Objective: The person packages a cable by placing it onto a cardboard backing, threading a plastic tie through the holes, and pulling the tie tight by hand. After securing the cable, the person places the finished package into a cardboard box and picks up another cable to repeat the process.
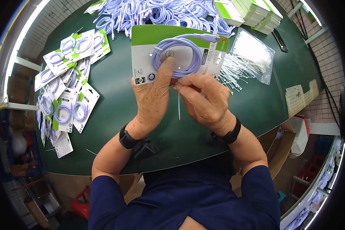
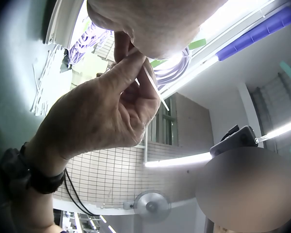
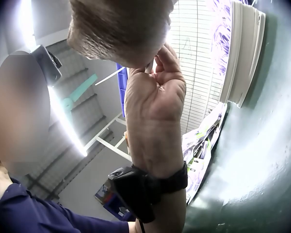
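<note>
My left hand (image 1: 153, 97) grips a green-and-white cable card (image 1: 140, 50), its thumb pressed over the front. On that card lies a coiled lilac USB-C cable (image 1: 197, 57), its plug pointing to the upper right. A white cable tie (image 1: 179, 107) hangs down below the card's lower edge. Right under that edge, my right hand (image 1: 209, 101) pinches the tie between thumb and fingers. The tie (image 2: 156, 87) also sticks out past the right hand (image 2: 94, 114) in the left wrist view. Behind the card, the left hand's other fingers are hidden.
Carded cables (image 1: 65, 109) lie in a heap on the left of the green table (image 1: 115, 84). Loose lilac cables (image 1: 157, 13) are piled at the back, beside stacked cards (image 1: 257, 15). Loose cable ties (image 1: 235, 71) spill by a plastic bag (image 1: 253, 50) on the right.
</note>
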### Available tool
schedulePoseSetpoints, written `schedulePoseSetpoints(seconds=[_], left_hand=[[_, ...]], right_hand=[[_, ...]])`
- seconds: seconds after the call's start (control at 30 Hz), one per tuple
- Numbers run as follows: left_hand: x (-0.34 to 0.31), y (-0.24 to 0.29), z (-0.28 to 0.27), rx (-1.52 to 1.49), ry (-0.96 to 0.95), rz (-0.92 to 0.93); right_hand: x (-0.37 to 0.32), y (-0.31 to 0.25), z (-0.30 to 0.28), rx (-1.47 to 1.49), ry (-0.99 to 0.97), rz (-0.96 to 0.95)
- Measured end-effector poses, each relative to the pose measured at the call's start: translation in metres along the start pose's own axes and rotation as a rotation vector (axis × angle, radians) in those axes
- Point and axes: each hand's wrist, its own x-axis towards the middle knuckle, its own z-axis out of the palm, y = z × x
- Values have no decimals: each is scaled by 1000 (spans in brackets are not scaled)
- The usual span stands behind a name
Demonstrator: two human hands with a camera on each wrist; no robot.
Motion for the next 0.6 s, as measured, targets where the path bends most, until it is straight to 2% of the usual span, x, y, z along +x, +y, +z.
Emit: schedulePoseSetpoints(seconds=[0.1,0.2,0.6], left_hand=[[1,0,0,-10,-8,12],[1,4,-2,46,-83,-72],[1,2,-3,40,-103,-116]], right_hand=[[-1,-3,-3,10,-18,-11],[-1,-3,-3,35,-22,-26],[-6,0,-3,146,-23,-47]])
